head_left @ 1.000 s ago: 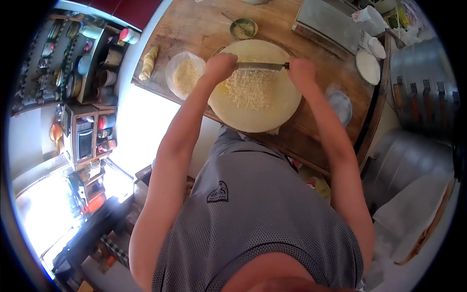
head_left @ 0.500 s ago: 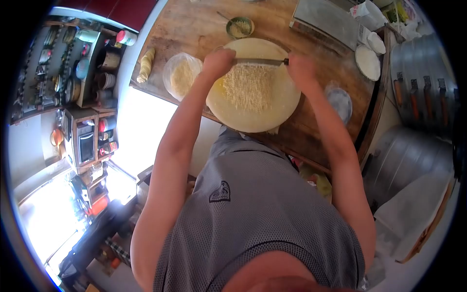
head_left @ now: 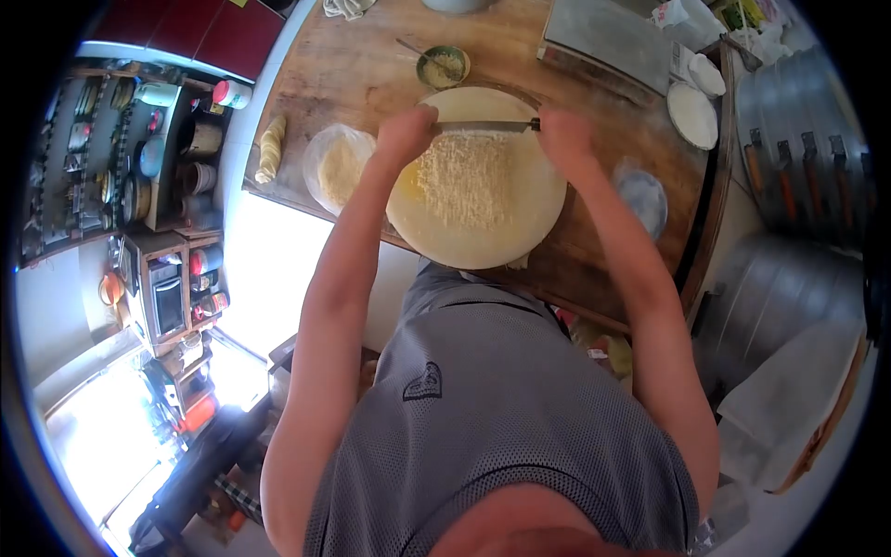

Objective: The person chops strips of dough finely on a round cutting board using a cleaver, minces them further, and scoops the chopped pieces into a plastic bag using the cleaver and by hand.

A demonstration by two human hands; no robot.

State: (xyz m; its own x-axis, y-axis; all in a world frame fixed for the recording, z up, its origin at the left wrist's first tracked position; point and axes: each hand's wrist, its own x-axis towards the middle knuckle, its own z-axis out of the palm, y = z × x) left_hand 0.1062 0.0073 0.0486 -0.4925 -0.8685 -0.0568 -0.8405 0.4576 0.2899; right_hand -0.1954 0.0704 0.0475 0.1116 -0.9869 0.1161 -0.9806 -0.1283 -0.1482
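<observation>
A knife [head_left: 487, 126] lies crosswise over the far part of a round pale chopping board [head_left: 445, 249]. My right hand [head_left: 565, 136] is closed around its dark handle. My left hand [head_left: 407, 133] grips the opposite end of the blade, hiding the tip. Just on my side of the blade, a layer of finely chopped pale food [head_left: 469, 186] spreads over the board. A yellowish wet patch [head_left: 408, 181] shows at its left. Close to my left wrist stands a clear container or bag of pale crumbly food [head_left: 340, 172], its exact kind unclear.
Beyond the board sits a small green bowl [head_left: 444, 68] with a spoon. A twisted pale strip [head_left: 270, 148] lies at the wooden table's [head_left: 325, 74] left edge. To the right are a flat metal box [head_left: 608, 42], a white-filled bowl [head_left: 692, 116] and a translucent dish [head_left: 641, 200].
The whole view has shifted, so the board and knife appear slightly lower and further left. Both hands keep their hold on the knife, near the far side of the chopped food.
</observation>
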